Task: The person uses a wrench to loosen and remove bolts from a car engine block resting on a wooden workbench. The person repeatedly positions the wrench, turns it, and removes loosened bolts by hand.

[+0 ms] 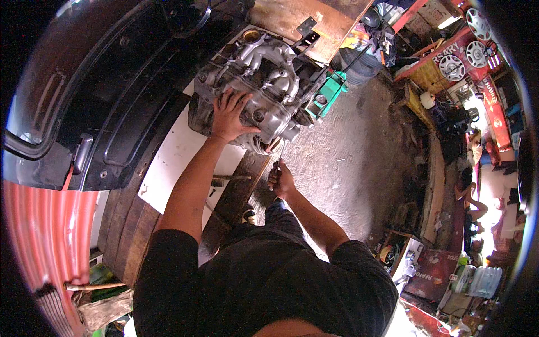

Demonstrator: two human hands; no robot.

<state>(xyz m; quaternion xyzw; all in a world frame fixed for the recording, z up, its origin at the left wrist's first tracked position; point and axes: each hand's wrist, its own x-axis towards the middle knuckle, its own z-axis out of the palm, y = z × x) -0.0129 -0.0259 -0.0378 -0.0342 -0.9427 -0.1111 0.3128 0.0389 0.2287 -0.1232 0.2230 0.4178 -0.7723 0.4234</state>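
A grey metal engine [264, 104] rests on the bench ahead of me. My left hand [231, 115] lies on its casing, fingers spread. Low at the engine's near right end, my right hand [282, 181] is closed round a slim hand tool [280, 159] with a dark handle. Its thin shaft points up to the engine's near edge. The tip is too small to make out, so I cannot tell whether it touches the metal. A green part [331, 92] sits at the engine's right side.
A large black car panel [129, 84] stands to the left, above a red corrugated sheet [48, 241]. Under the engine is a white board [177, 157] on wooden planks [126, 236]. Concrete floor [348, 168] spreads to the right, towards cluttered shelving with hubcaps [452, 67] and plastic bottles [484, 282].
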